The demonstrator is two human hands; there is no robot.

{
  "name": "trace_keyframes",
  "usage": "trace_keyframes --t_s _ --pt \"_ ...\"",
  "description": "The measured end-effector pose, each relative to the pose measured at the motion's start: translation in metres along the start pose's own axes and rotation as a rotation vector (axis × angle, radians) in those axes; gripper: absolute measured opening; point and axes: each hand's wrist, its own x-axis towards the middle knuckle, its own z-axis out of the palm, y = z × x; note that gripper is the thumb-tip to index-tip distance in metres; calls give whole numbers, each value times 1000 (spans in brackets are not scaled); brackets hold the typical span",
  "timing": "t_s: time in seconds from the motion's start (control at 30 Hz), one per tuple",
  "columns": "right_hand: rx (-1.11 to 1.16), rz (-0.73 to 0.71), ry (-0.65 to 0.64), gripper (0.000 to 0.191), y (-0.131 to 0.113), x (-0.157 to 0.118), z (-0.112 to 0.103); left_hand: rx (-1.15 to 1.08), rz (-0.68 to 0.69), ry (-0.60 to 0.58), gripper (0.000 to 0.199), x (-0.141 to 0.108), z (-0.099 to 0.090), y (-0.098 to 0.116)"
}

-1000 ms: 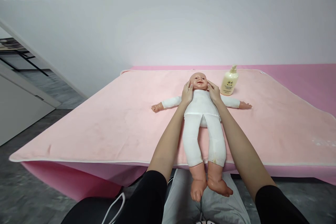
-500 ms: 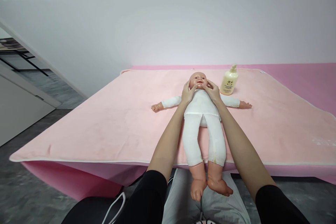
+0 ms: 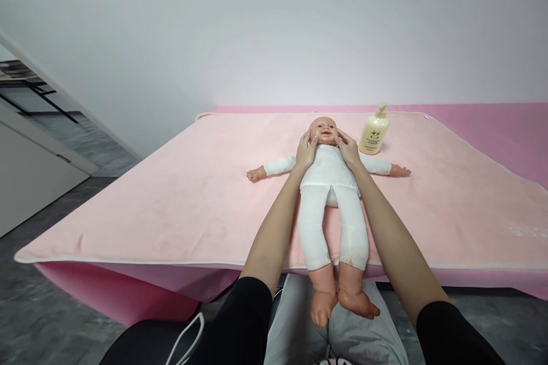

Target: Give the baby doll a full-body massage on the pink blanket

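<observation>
A baby doll (image 3: 329, 168) with a white cloth body lies on its back, arms spread wide and feet reaching past the near table edge. My left hand (image 3: 305, 151) curves round the left side of its head, the thumb resting on the cheek. On the other side, my right hand (image 3: 349, 149) cups the head in the same way, thumb on the cheek near the mouth. Fingers of both hands are partly hidden beside the head. A pale yellow pump bottle (image 3: 374, 132) stands upright just beyond the doll's arm on the right.
A light pink blanket (image 3: 184, 194) with a white border covers the table, over a darker pink cover (image 3: 505, 137). Behind the table rises a white partition (image 3: 274, 45). A white cable (image 3: 188, 339) hangs at the lower left, near my lap.
Both thumbs have slid outward from beside the doll's mouth and chin toward its cheeks. The doll's body and the bottle have stayed where they were.
</observation>
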Motion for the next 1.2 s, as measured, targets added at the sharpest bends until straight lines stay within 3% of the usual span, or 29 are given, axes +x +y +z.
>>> trace_keyframes --t_s 0.3,0.67,0.77,0.83,0.97,1.07,1.2 --pt "8 50 73 45 9 1 0 1 -30 28 43 1 1 -1" --pt "-36 44 106 38 1 -3 3 -13 -7 42 43 3 3 -4" --pt "-205 28 219 33 -20 2 3 -35 -22 44 42 3 2 -4" --pt "-264 -83 336 30 -47 13 -1 -43 -26 60 42 4 1 -4" --pt "-60 -454 483 32 -123 40 -13 -51 -16 79 41 4 0 -5" --pt "-6 -564 515 28 -165 47 -17 -72 -22 94 42 3 1 -6" --pt "-99 -614 526 34 -168 43 -26 -89 -42 108 42 1 0 -3"
